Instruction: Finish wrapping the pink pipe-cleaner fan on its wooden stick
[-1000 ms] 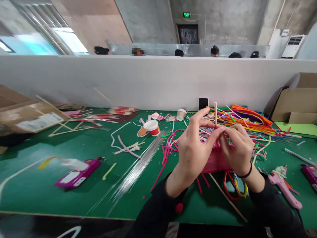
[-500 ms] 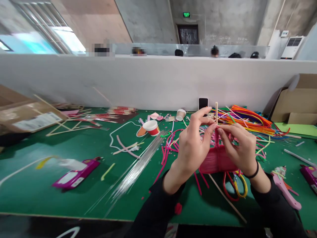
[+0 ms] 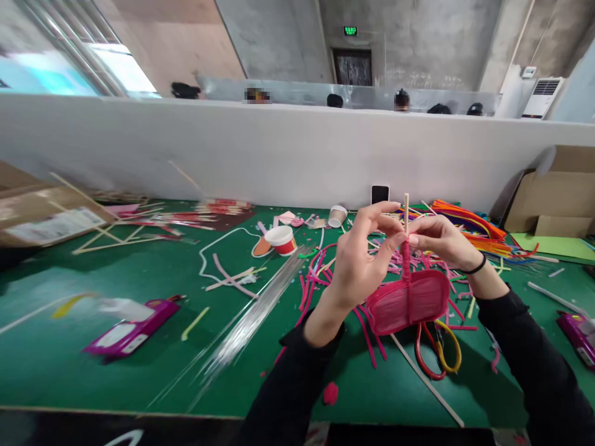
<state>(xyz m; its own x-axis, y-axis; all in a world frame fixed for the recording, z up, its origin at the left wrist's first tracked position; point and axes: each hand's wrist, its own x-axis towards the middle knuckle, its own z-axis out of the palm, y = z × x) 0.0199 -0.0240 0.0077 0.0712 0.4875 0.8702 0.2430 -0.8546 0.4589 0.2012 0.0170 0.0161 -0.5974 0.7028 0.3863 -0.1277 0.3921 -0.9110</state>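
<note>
I hold a thin wooden stick (image 3: 406, 210) upright over the green table (image 3: 139, 272). A pink fan-shaped piece of wound pipe cleaner (image 3: 409, 303) hangs on its lower end. My left hand (image 3: 360, 260) pinches the stick and the pink winding from the left. My right hand (image 3: 439, 241) pinches the same spot from the right, a black band on its wrist. Both hands are closed round the stick just above the pink piece.
Loose pipe cleaners in many colours (image 3: 469, 226) lie behind my hands. Scissors with red and yellow handles (image 3: 437, 353) lie under the pink piece. Silver wires (image 3: 251, 322), a red paper cup (image 3: 282, 238), a magenta glue gun (image 3: 134, 325), a phone (image 3: 380, 194) and cardboard boxes (image 3: 553, 198) surround them.
Both hands have lifted the stick and the pink piece higher off the table. My right hand has slid up from the pink body to the stick's neck.
</note>
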